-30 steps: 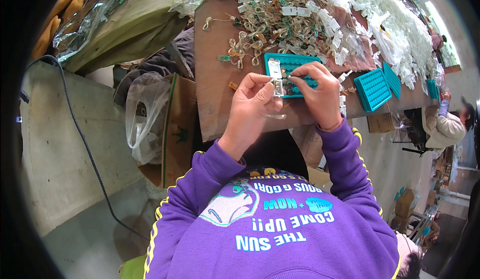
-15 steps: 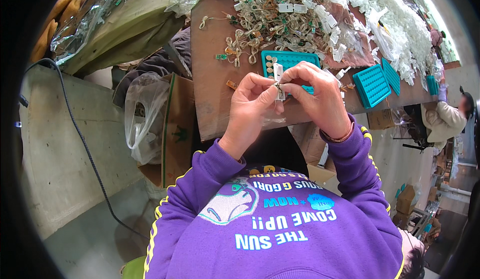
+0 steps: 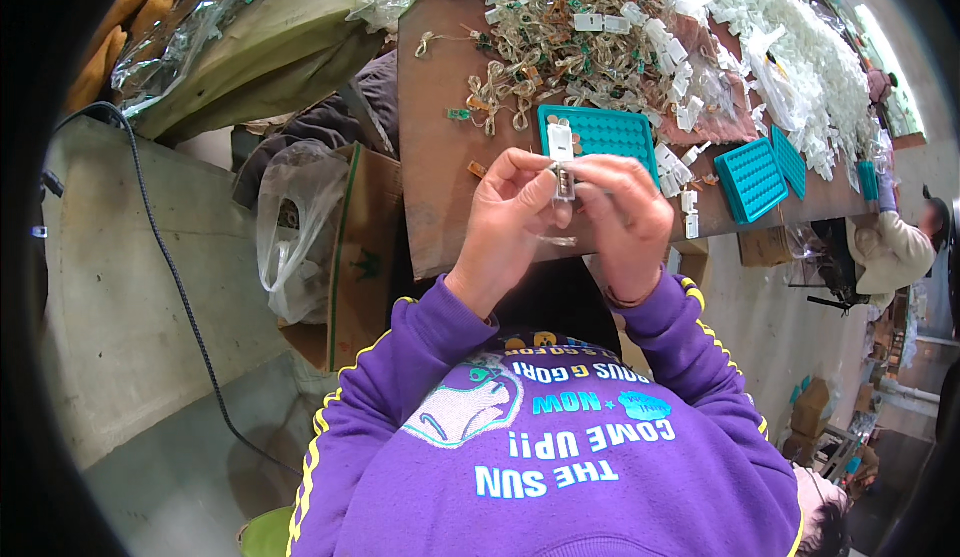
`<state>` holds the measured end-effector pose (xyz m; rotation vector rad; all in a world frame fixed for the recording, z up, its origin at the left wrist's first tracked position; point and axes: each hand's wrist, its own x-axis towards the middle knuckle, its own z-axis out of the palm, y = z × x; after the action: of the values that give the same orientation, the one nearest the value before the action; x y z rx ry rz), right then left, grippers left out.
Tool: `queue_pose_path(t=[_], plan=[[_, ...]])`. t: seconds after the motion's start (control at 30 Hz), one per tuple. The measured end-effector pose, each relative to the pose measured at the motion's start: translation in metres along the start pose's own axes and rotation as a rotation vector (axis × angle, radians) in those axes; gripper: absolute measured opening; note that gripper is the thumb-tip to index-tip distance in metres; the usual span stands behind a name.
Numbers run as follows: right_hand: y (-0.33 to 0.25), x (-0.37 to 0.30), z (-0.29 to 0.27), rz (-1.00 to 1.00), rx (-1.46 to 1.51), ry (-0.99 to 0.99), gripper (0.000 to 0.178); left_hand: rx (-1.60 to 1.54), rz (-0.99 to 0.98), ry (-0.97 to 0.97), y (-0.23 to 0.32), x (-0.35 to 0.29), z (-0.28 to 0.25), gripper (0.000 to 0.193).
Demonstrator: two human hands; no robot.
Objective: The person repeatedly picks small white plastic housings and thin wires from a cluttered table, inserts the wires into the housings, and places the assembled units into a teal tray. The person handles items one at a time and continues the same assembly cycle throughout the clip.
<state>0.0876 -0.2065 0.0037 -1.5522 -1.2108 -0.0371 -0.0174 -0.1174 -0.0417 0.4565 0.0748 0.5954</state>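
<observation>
— Hands first: what has changed?

— Both have lifted off the teal tray point(image 3: 610, 135) and come toward the chest. A second ago the left hand point(image 3: 507, 219) and right hand point(image 3: 628, 219) were working low over the tray; now they meet above the near edge of the counter point(image 3: 432, 197), so the piece looks picked up for fitting in the air.

— And the piece?

— A small clear clip point(image 3: 565, 183), pinched between the fingertips of both hands, at about six o'clock from the tray.

— Which way does it lie?

— Its long axis runs twelve to six, upright in the view. Which end leads I cannot tell.

— Anything else near?

— A white part point(image 3: 560, 141) rests on the tray's left corner; tangled pale strips point(image 3: 560, 27) lie at twelve o'clock.
</observation>
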Motion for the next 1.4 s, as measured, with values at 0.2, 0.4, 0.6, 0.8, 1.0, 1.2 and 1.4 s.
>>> queue_pose_path(t=[0.2, 0.4, 0.6, 0.8, 1.0, 1.2, 1.4], plan=[[-0.006, 0.024, -0.03, 0.726, 0.633, -0.328, 0.024, 0.014, -0.202, -0.012, -0.002, -0.011, 0.008, 0.021], [-0.012, 0.001, -0.017, -0.156, -0.148, 0.003, 0.021, -0.124, -0.248, -0.077, -0.006, -0.014, 0.011, 0.031], [-0.01, 0.005, -0.027, -0.409, -0.175, -0.163, 0.037, -0.187, -0.245, -0.127, -0.004, -0.017, 0.018, 0.034], [-0.002, 0.006, -0.037, -0.463, -0.225, -0.219, 0.035, -0.073, -0.234, -0.028, -0.004, -0.021, 0.033, 0.033], [-0.003, 0.006, -0.044, -0.343, -0.195, -0.299, 0.033, 0.407, -0.129, 0.111, 0.002, -0.021, 0.039, 0.028], [0.0, 0.004, -0.047, -0.372, -0.22, -0.288, 0.03, 0.457, -0.203, 0.102, 0.0, -0.018, 0.036, 0.026], [0.006, 0.001, -0.039, -0.408, -0.197, -0.081, 0.031, 0.068, -0.241, 0.032, -0.008, -0.015, 0.031, 0.029]])
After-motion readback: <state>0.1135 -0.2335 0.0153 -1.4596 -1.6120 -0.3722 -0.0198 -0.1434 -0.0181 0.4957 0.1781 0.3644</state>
